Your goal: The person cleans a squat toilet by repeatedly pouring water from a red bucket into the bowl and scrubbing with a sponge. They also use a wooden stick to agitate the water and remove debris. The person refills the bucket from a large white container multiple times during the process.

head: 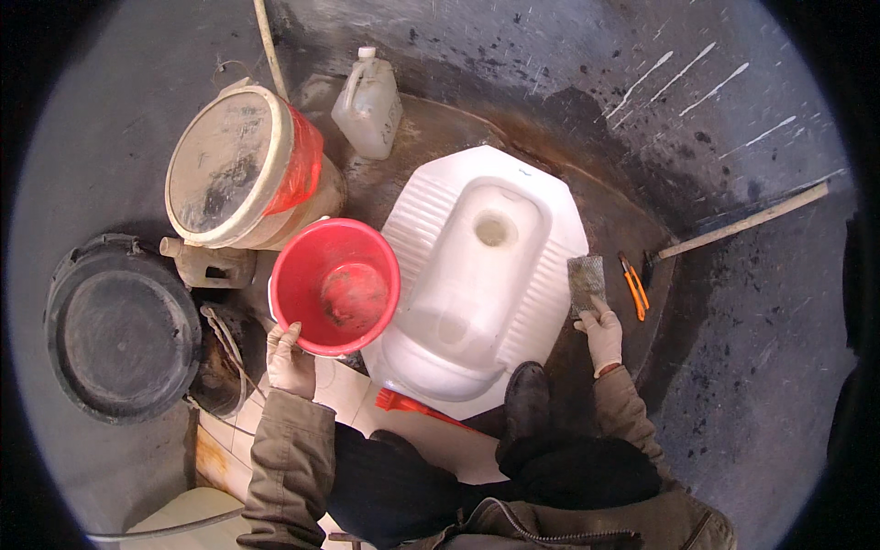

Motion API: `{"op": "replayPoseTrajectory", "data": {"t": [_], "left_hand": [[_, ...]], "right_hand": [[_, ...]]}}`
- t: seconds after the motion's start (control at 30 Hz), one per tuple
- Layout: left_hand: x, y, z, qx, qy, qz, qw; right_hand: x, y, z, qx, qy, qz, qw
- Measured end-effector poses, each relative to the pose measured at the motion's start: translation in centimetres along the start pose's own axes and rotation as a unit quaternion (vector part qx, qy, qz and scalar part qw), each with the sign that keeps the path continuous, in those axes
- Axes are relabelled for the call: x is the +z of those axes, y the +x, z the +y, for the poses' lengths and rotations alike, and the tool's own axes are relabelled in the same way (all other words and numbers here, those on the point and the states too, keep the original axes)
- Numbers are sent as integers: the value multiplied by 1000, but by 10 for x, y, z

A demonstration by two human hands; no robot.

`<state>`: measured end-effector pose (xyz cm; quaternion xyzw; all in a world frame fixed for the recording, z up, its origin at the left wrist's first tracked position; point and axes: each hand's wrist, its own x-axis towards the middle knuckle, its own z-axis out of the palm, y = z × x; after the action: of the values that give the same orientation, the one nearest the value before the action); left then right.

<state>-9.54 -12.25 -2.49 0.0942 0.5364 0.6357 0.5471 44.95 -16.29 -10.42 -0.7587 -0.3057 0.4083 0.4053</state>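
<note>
My left hand, in a pale glove, grips the near rim of a red plastic bucket, which is tilted so that its dirty inside faces me. In my right hand, also gloved, is the near end of a grey mesh scouring pad, at the right edge of a white ceramic squat toilet pan. Orange-handled pliers lie on the dark floor just right of the pad. A red brush lies at the near left edge of the pan.
A large lidded bucket stands at the left, beside a cut plastic jug and a black round lid or tub. Behind them is a translucent jug with a white cap. A wooden handle leans on the dark wall at right.
</note>
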Motion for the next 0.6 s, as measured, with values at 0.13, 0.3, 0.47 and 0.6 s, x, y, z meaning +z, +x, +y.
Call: {"op": "replayPoseTrajectory", "data": {"t": [0.13,0.3,0.47,0.6], "left_hand": [[-5,0,2,-8,58,56,997],[-1,-1,2,-5,88,93,992],[-1,-5,5,-25,92,93,991],[0,-6,6,-44,93,91,991]], "right_hand": [[-17,12,7,-56,-80,34,995],[-20,25,11,-113,-219,44,968],[-12,33,-12,-149,-443,9,884],[-3,42,-29,-132,-544,-7,829]]}}
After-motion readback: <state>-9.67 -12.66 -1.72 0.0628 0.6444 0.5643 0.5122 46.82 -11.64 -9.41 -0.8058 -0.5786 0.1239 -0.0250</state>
